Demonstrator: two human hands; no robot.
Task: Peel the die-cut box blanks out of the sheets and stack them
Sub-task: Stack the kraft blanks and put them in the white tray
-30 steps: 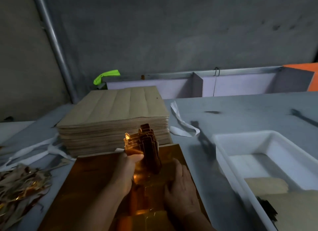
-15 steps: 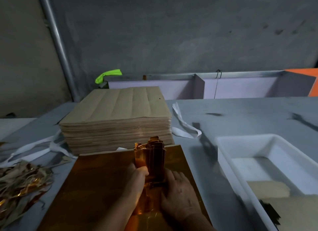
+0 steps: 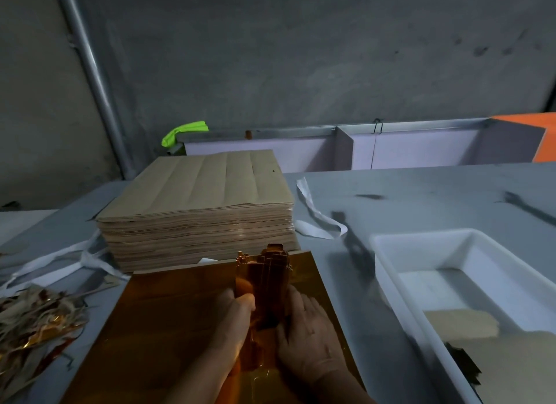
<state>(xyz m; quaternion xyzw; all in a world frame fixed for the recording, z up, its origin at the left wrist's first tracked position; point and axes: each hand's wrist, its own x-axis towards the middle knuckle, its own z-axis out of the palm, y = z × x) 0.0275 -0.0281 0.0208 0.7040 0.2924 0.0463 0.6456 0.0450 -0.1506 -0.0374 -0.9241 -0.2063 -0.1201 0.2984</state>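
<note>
At the lower left of the frame I see a scrap pile of torn trimmings on the table. Right of it, in the middle, stands the stack of brown sheets, tall and square. Below the stack, touching its near edge, lies the gold sheet, flat, running to the bottom edge.

On that sheet, at lower centre, my left hand grips the bundle of blanks, thumb curled over its near face; the other fingers are hidden behind it. The bundle stands on edge, upright. My right hand lies just right of it, fingers straight and close together, pressed against the bundle's side.

I judge this to be the squaring step: the peeled blanks are gathered and being evened up. The next move calls for keeping the grip firm so no blank slips, then laying the bundle down as a stack, perhaps in the white tub at the right, where pale card already lies.

I can read no brand, label or writing anywhere.
</note>
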